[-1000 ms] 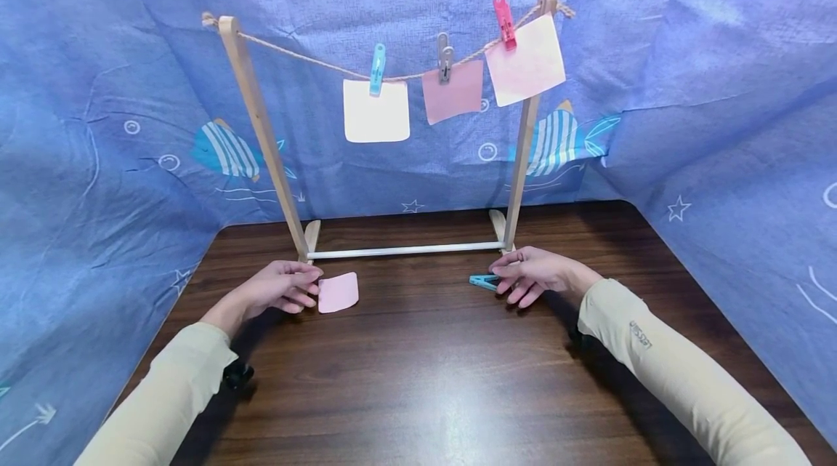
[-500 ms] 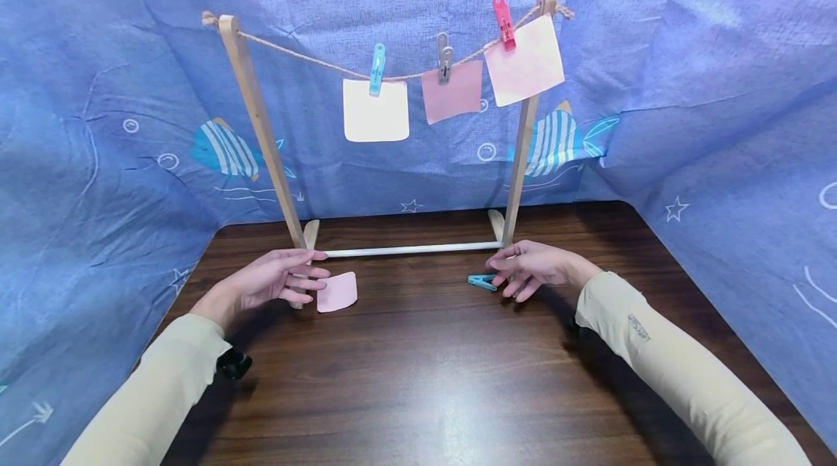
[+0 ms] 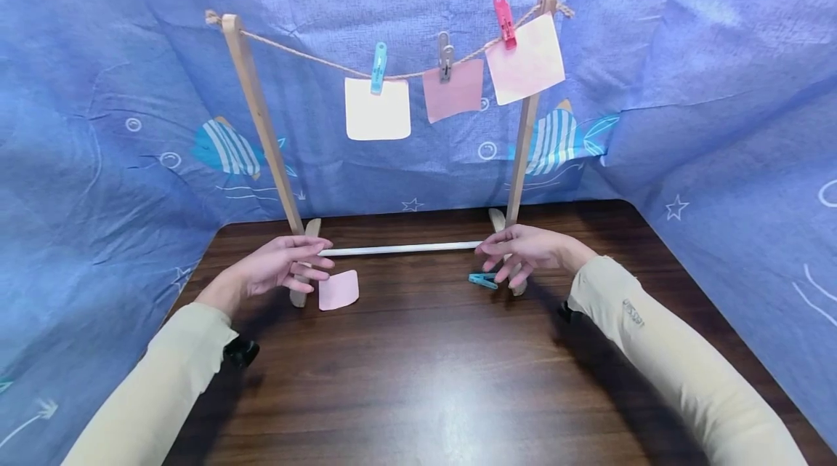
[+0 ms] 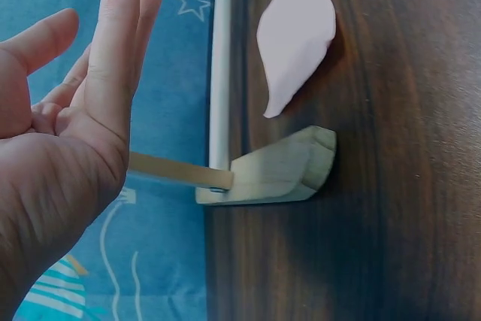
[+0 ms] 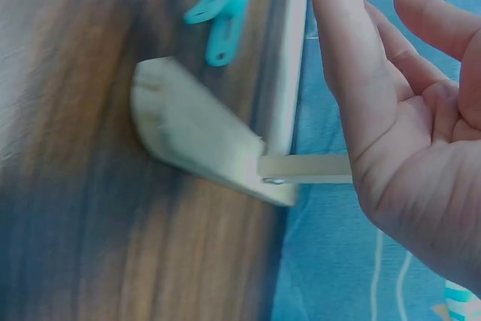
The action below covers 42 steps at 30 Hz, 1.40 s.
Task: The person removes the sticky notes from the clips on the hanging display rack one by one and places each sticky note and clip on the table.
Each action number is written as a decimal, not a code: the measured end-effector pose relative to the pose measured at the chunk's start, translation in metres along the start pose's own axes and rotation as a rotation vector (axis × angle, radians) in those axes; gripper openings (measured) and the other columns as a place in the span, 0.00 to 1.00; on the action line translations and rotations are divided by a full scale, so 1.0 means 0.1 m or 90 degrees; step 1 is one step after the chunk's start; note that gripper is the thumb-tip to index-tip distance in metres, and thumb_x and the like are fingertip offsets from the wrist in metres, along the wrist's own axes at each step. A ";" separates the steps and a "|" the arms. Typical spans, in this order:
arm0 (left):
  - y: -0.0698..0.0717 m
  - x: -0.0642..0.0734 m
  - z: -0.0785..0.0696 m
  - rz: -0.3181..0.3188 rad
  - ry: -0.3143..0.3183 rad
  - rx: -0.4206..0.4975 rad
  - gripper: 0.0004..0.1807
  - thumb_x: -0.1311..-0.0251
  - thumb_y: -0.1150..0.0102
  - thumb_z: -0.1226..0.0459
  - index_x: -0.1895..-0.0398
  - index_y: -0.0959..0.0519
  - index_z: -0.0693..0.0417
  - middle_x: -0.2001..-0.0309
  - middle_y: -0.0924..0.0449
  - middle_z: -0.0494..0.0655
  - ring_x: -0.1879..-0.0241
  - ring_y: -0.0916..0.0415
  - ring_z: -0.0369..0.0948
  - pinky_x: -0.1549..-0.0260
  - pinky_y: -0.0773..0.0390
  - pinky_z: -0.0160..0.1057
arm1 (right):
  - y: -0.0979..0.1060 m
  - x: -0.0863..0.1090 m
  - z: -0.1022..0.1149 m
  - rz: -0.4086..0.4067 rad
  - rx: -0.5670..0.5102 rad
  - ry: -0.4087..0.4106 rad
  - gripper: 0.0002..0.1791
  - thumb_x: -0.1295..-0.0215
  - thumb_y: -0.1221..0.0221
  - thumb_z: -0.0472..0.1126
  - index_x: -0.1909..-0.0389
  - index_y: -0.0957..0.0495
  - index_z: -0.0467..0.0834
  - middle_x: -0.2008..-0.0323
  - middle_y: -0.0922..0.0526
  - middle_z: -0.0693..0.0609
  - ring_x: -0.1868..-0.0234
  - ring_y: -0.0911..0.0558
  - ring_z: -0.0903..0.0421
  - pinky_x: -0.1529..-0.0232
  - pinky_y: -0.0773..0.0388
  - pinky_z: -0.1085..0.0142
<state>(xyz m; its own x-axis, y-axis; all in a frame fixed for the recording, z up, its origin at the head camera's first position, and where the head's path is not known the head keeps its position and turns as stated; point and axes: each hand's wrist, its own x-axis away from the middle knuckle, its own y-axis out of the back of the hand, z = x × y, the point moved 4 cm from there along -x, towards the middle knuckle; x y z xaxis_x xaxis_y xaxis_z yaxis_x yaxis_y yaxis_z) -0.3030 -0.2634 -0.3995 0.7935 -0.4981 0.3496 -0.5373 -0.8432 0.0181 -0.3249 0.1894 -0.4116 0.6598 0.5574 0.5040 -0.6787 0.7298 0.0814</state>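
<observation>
My left hand (image 3: 281,264) hovers by the foot of the rack's left post, its fingers loose and holding nothing. Just beyond those fingertips a small pink paper (image 3: 338,290) lies on the table; the left wrist view shows its edges curling up. My right hand (image 3: 526,248), also holding nothing, is raised near the right post's wooden foot (image 5: 195,125). A blue clothespin (image 3: 483,280) lies on the table below its fingers. Above, white paper (image 3: 377,111), darker pink paper (image 3: 454,91) and pale pink paper (image 3: 526,59) hang clipped to a rope.
A wooden rack with a left post (image 3: 258,110), a right post (image 3: 523,153) and a white bottom bar (image 3: 405,248) stands at the back of the brown table (image 3: 392,379). The papers hang from blue (image 3: 378,67), grey (image 3: 446,57) and red (image 3: 504,20) clothespins. Blue cloth (image 3: 405,175) surrounds the table.
Both hands have lifted and moved back a little, away from the pink paper and the blue clothespin, which stay in place on the table. The hanging papers look unchanged.
</observation>
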 end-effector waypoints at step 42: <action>-0.33 0.05 -0.84 0.003 -0.023 -0.047 0.28 0.26 0.42 0.60 0.27 0.35 0.58 0.45 0.18 0.55 0.47 0.17 0.50 0.57 0.14 0.54 | -0.02 0.24 0.62 0.015 0.043 0.064 0.27 0.21 0.46 0.51 0.29 0.31 0.41 0.42 0.23 0.34 0.58 0.13 0.48 0.60 0.13 0.51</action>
<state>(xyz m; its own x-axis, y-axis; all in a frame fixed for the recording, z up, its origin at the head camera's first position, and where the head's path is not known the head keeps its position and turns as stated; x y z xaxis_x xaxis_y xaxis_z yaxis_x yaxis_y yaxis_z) -0.3050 -0.2208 -0.3197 0.8003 -0.5098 0.3156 -0.5591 -0.8247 0.0858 -0.3279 0.1768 -0.3459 0.6701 0.6130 0.4185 -0.7123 0.6896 0.1304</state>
